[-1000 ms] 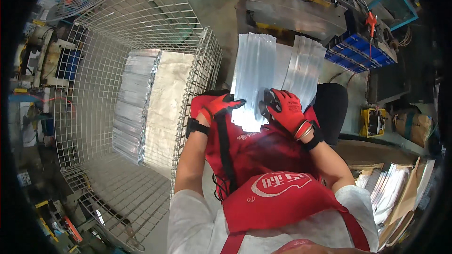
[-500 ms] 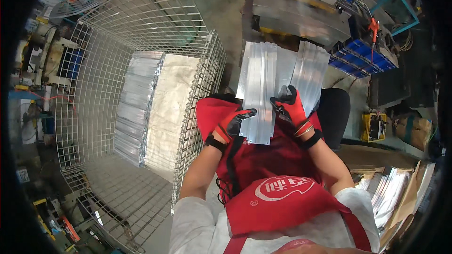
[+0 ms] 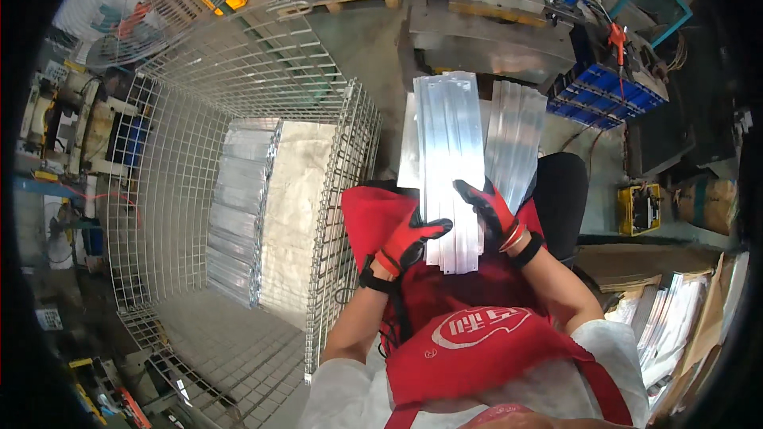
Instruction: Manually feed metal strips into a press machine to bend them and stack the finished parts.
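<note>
Both my hands wear red and black gloves. My left hand (image 3: 409, 241) grips the near left edge of a long ribbed silver metal strip (image 3: 449, 159), and my right hand (image 3: 493, 208) holds its near right edge. The strip is lifted above my red apron (image 3: 469, 342) and points away from me. Beneath it, more silver strips (image 3: 517, 131) lie stacked in front of my lap. To my left stands a wire mesh cage (image 3: 238, 191) with a row of the same strips (image 3: 238, 206) stacked inside.
A grey metal press machine (image 3: 493, 24) stands ahead. Blue crates (image 3: 608, 99) sit at the right, with a yellow box (image 3: 637, 208) on the floor. More metal strips and cardboard (image 3: 675, 310) lie at my far right. A fan (image 3: 119, 40) stands at the upper left.
My hands moved from resting on the stack to gripping one strip, and they have raised it off the pile toward me.
</note>
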The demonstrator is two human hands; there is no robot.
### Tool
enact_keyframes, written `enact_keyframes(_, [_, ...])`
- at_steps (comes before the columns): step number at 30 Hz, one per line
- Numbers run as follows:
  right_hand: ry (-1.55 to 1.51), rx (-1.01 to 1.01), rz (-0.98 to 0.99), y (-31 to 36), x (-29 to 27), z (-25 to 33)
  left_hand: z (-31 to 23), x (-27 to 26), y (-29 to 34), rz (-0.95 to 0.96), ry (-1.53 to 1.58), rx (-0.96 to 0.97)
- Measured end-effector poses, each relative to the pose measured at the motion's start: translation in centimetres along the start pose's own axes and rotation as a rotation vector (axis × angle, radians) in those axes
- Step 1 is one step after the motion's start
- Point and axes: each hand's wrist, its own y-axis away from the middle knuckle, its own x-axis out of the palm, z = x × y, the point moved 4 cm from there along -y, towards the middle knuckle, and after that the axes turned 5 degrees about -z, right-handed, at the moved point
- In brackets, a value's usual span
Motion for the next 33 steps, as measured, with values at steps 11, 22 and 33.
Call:
enact_keyframes(11, [-0.112,0.136,-0.373,0.1,-2.5,4.6,-0.9,3.3,-3.3,0.149,-0.174,-0.029])
enact_keyframes(22, [-0.016,0.168,-0.037,-2.4,-2.5,9.9,-3.4,2.6,-6.2,0.127,-0.408,0.225])
enact_keyframes(33, [0.566,0.178,0.144,-7.3,-4.3,4.8,-5.1,-2.0,-10.2,-0.097,-0.934,0.590])
